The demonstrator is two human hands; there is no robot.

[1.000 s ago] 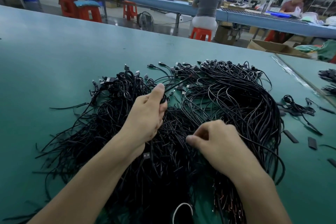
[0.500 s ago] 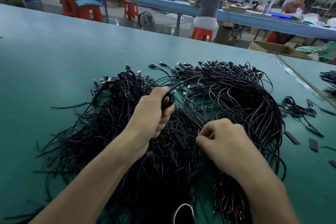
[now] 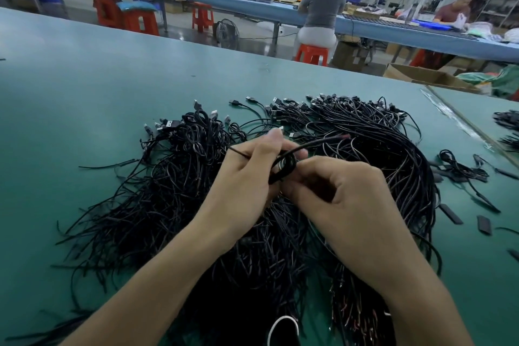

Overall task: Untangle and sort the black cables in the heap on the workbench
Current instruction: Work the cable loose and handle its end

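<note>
A big heap of black cables [image 3: 174, 194] with USB plugs at the far ends covers the green workbench [image 3: 84, 87]. Above its middle my left hand [image 3: 247, 177] grips a small coiled loop of one black cable [image 3: 285, 166], whose free end sticks out to the right. My right hand [image 3: 342, 199] meets it from the right, fingertips pinching the same loop. A neater fan of cables [image 3: 393, 154] lies on the heap's right side.
A few loose cables and small black sleeves [image 3: 463, 171] lie right of the heap. More cables [image 3: 508, 121] sit past a seam at the far right. A white loop [image 3: 282, 329] shows at the bottom edge. Beyond the bench two people sit at another table.
My left hand lifted the coiled cable out of the heap. My right hand left the heap's lower middle and came up to pinch the loop.
</note>
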